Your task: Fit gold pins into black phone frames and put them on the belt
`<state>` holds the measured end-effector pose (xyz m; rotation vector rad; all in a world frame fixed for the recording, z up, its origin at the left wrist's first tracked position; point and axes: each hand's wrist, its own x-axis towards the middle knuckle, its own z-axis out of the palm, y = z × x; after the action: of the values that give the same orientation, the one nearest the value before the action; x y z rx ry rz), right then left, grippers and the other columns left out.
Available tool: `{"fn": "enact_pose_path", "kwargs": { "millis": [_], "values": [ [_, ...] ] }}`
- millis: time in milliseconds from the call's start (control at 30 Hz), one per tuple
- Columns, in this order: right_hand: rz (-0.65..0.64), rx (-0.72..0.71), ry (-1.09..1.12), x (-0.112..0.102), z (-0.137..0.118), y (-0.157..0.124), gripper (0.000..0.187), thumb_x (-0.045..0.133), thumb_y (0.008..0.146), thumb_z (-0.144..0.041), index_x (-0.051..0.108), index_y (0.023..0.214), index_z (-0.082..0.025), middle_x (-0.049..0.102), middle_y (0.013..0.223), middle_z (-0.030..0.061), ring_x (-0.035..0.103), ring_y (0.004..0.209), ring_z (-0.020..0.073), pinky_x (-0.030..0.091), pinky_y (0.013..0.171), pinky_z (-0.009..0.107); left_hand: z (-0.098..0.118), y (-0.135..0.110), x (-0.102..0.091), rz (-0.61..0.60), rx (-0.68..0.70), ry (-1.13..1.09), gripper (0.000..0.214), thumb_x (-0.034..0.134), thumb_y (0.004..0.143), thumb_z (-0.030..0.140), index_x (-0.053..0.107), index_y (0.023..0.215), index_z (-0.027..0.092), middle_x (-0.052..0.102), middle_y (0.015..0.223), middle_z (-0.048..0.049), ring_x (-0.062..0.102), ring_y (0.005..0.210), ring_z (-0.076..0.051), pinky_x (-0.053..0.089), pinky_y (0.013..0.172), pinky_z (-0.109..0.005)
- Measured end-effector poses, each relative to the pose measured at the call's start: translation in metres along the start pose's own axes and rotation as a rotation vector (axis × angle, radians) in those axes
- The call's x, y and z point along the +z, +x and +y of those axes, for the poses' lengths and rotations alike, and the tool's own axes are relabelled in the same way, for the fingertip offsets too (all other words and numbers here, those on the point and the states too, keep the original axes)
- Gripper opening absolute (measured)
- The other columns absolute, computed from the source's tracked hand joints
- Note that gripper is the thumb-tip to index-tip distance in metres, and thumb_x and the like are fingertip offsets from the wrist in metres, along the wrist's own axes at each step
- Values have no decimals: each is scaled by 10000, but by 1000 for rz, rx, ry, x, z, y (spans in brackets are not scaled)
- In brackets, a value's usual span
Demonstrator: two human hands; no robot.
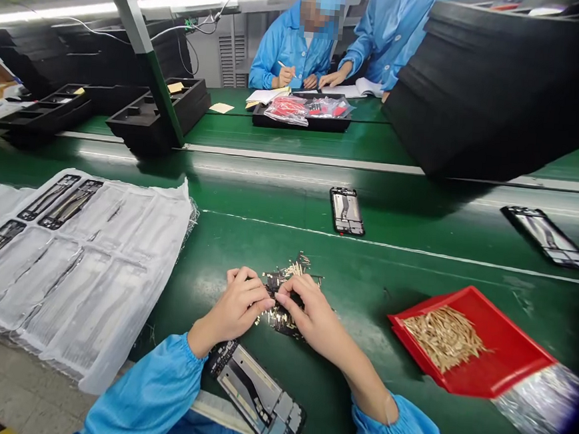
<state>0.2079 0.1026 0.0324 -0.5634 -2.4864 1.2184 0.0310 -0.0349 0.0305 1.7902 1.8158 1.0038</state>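
My left hand (237, 304) and my right hand (307, 310) meet over a small pile of thin gold strips (291, 270) on the green belt. Both hands have their fingers curled, pinching at a dark piece with gold strips (277, 318) between the fingertips. What exactly each finger grips is too small to make out. A phone frame (258, 396) lies at the near edge under my left wrist. A red tray (504, 354) holding several more gold strips (443, 336) sits to the right of my right hand.
White bubble-wrap sheets (89, 275) with phone frames in pockets lie at the left. Two phone frames (347, 211) (548, 237) rest on the belt beyond. Black tray stacks (500, 93) stand at the right and back left. Two people in blue coats (293, 43) work across the line.
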Motion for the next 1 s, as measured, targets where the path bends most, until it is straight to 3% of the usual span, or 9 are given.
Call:
{"fn": "enact_pose_path", "kwargs": {
  "millis": [233, 367, 467, 633, 833, 900, 1000],
  "values": [
    [82, 21, -50, -4, 4, 0, 126, 537, 1091, -314, 614, 1010, -254, 679, 1039, 65, 575, 995, 272, 470, 929, 463, -2, -3, -4, 26, -19, -36, 553, 373, 1179, 517, 676, 849, 194, 657, 787, -25, 541, 958, -230, 301, 936, -426],
    [-8, 19, 29, -13, 3, -1, 204, 517, 1124, -391, 668, 1050, -276, 712, 1078, 54, 608, 1040, 271, 473, 975, 473, -4, -4, -5, 54, -57, -62, 547, 385, 1177, 521, 683, 854, 196, 644, 810, -11, 570, 907, -205, 318, 920, -404],
    [0, 4, 56, -19, 0, -2, 200, 520, 1124, -385, 697, 1140, -293, 725, 1151, 56, 618, 1103, 276, 458, 1014, 484, -5, -4, -5, 77, -81, -69, 567, 373, 1178, 526, 651, 815, 191, 609, 814, -12, 568, 894, -201, 332, 921, -396],
    [-12, -33, 93, -19, -3, -2, 210, 545, 1127, -390, 728, 1133, -288, 745, 1099, 54, 622, 1072, 268, 452, 1006, 475, -4, -5, -8, 98, -98, -75, 578, 369, 1174, 537, 624, 788, 191, 580, 814, -13, 562, 876, -200, 356, 919, -387],
    [-24, -58, 153, -13, -5, 0, 258, 602, 1109, -429, 746, 984, -255, 739, 955, 45, 639, 956, 245, 490, 936, 432, -4, -4, -8, 114, -77, -86, 521, 419, 1172, 474, 670, 810, 196, 655, 809, -22, 606, 888, -204, 393, 943, -393],
    [-20, -51, 200, -13, -7, 0, 289, 622, 1096, -465, 759, 967, -246, 744, 945, 50, 650, 929, 239, 510, 908, 417, -5, -3, -6, 141, -64, -91, 438, 469, 1160, 442, 716, 892, 201, 718, 859, -37, 638, 907, -214, 420, 960, -408],
    [13, -19, 317, -14, -13, -1, 311, 665, 1066, -499, 770, 950, -231, 748, 935, 56, 667, 897, 229, 538, 867, 391, -1, -3, -2, 190, -11, -115, 338, 464, 1158, 374, 756, 1196, 210, 807, 1140, -96, 716, 1083, -245, 486, 1030, -434]
  ]
}}
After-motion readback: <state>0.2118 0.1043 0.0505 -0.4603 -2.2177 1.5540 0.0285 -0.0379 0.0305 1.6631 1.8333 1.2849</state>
